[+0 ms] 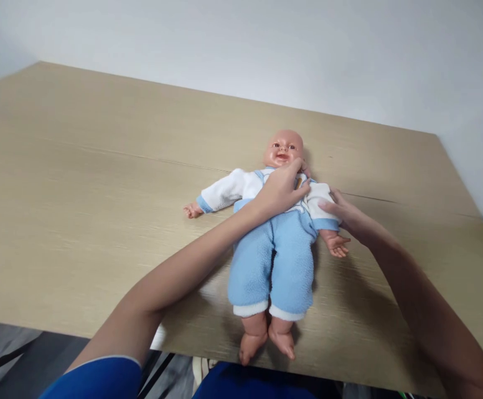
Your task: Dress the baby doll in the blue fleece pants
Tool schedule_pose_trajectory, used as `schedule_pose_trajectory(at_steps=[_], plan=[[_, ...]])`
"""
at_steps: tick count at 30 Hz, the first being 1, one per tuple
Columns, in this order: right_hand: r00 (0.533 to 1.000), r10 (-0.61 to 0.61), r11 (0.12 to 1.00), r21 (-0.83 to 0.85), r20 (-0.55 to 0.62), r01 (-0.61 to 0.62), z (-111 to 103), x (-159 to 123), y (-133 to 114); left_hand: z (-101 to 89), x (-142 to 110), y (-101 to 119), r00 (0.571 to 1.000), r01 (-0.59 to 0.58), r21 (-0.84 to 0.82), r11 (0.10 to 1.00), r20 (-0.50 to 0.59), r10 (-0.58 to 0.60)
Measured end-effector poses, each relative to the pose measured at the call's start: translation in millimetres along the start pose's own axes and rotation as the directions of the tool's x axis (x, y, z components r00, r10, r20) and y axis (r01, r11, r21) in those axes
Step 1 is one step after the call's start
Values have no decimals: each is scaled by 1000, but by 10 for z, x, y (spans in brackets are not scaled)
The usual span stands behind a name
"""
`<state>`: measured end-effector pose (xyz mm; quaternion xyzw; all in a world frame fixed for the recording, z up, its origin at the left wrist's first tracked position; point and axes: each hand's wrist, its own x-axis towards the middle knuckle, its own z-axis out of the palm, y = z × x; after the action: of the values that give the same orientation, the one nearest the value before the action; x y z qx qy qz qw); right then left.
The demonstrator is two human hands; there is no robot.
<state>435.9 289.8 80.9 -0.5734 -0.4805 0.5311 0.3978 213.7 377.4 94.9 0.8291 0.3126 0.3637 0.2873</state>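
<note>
A baby doll (283,147) lies on its back on the table, head away from me and bare feet near the front edge. It wears blue fleece trousers (252,271) with white cuffs and a white-and-blue top (252,185). Across the doll's chest reaches my left hand (280,188), its thumb and fingers closed on the top by the shoulder on the right side. My right hand (345,213) grips the white sleeve (319,200) on that same side, thumb in front and fingers behind. Below the blue cuff the doll's small hand sticks out. The other doll arm stretches out to the left.
The light wood table (100,221) has a seam running across it behind the doll. A pale wall (241,50) rises past its far edge. My blue clothing (100,379) and the grey floor (0,346) show below the front edge.
</note>
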Motion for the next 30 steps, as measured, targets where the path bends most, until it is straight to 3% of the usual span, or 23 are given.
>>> schedule_pose_trajectory(at_steps=[3, 6, 10, 15, 18, 20, 23, 25, 26, 27, 30], plan=[[1000, 29, 994, -104, 0, -29, -190, -330, 6, 14, 3, 3, 999, -1, 35, 999, 33, 0], [987, -26, 981, -193, -158, -5, -446, -490, 139, 18, 8, 9, 997, 17, 80, 997, 73, -23], [928, -161, 968, -239, -335, 82, -712, -495, 418, 12, 1, 8, 995, 16, 106, 994, 95, -26], [914, -263, 931, -329, -310, 156, -725, -487, 597, 2, -17, -7, 996, 22, 80, 997, 87, -29], [887, -369, 844, -500, -278, 194, -701, -495, 605, -20, -22, 12, 995, 21, 126, 992, 91, -32], [823, -515, 696, -677, -240, 238, -676, -513, 581, -50, -26, 45, 994, -4, 208, 978, 108, -19], [660, -743, 412, -852, -110, 322, -533, -594, 491, -120, -32, 118, 993, -53, 336, 940, 119, 14], [587, -809, 335, -853, -43, 400, -339, -677, 415, -176, -34, 174, 992, -93, 382, 920, 110, 55], [584, -811, 349, -820, -23, 453, -223, -717, 381, -202, -35, 203, 991, -118, 385, 915, 110, 81], [616, -787, 404, -762, -9, 505, -103, -747, 355, -224, -35, 230, 987, -146, 377, 915, 113, 111], [823, -566, 704, -493, 44, 511, 188, -749, 326, -253, -37, 298, 973, -219, 298, 929, 136, 186]])
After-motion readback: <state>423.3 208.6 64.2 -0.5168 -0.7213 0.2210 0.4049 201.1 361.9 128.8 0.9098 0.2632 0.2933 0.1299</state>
